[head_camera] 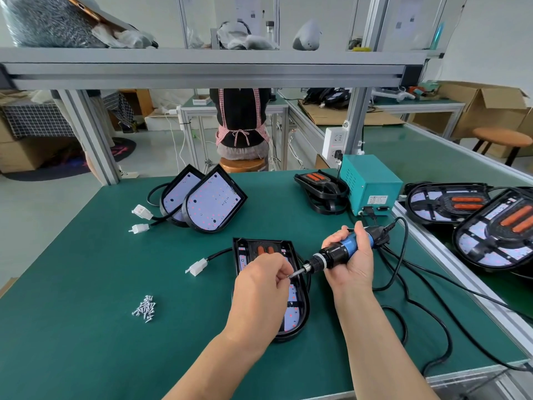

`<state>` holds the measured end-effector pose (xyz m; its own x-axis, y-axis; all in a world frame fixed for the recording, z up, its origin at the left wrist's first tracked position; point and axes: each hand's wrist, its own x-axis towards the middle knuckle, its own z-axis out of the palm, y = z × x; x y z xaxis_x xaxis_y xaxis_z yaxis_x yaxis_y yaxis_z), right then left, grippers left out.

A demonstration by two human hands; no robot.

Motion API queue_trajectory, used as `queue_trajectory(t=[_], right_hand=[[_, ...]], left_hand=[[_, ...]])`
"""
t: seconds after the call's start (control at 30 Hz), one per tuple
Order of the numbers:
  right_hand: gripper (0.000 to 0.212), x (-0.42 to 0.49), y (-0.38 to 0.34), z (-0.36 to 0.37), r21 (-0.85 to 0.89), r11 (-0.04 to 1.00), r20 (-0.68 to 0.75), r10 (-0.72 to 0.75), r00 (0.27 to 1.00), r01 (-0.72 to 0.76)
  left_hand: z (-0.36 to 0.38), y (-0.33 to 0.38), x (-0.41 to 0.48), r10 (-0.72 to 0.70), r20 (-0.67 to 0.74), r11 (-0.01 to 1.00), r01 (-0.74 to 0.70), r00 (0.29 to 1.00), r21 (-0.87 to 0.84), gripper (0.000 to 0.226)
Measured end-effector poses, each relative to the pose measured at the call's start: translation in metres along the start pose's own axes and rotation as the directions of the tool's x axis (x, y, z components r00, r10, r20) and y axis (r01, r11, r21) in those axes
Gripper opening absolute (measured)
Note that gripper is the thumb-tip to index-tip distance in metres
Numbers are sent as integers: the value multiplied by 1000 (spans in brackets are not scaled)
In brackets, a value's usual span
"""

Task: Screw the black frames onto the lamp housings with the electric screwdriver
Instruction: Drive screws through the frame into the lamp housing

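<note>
A lamp housing (297, 313) with a black frame and two orange strips lies flat on the green table, partly under my left hand. My right hand (350, 256) grips the blue and black electric screwdriver (339, 252), its bit pointing left and down. At the bit's tip, my left hand (261, 287) pinches what looks like a small screw over the housing. A pile of several loose screws (144, 308) sits to the left. Two bare housings (215, 203) with white LED boards lean together farther back.
A teal power box (370, 190) stands at the back right with a stack of black frames (321, 189) beside it. Finished lamps (496, 229) lie on the right bench. Black cables (409, 307) loop across the table's right side. White connectors (197, 267) lie on the mat.
</note>
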<state>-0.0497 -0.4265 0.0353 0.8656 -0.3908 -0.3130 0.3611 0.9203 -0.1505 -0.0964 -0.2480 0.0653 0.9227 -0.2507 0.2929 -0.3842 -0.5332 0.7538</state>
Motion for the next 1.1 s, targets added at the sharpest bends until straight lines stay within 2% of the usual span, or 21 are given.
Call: queue_trajectory(t=[0.1,0.47,0.53,0.6,0.63,0.67,0.73,0.8,0.9,1.0,1.1], right_hand=[[36,1,1,0,-13,1000,-7,0,1000,0],[29,2,3,-1,-39,999,-6,-5,1000,5],[26,3,1,-1,-32,999,-1,-3,1000,3],[24,3,1,-1,-34,999,0,-7,1000,7],[24,3,0,-1,-40,999,-2,-12,1000,12],[25,4,1,-2,-49,999,-1,-13,1000,13],[24,4,2,-1,-67,998,7,-7,1000,7],[23,3,3,1,-90,996,19,7,1000,-6],[22,-3,4,6,-127,992,55,32,998,-24],[21,-14,9,17,-191,982,126,25,992,0],[18,-27,19,35,-323,940,218,-40,975,111]], left_hand=[[2,0,-2,109,-28,989,-105,994,103,20],[-9,-9,3,177,-9,967,-172,984,188,17],[-16,-13,7,103,-133,989,-88,986,115,18],[-25,-24,15,-79,-262,997,82,962,0,23],[-29,-32,20,-196,-270,981,191,943,-45,29],[-32,-40,25,-307,-232,952,301,923,-65,38],[-32,-54,30,-451,-58,893,449,891,-39,56],[-28,-62,31,-480,128,870,489,868,-55,61],[-25,-69,35,-452,302,837,516,839,-183,61],[-24,-72,37,-439,335,809,529,834,-256,63],[-21,-76,37,-451,302,802,530,840,-274,60]])
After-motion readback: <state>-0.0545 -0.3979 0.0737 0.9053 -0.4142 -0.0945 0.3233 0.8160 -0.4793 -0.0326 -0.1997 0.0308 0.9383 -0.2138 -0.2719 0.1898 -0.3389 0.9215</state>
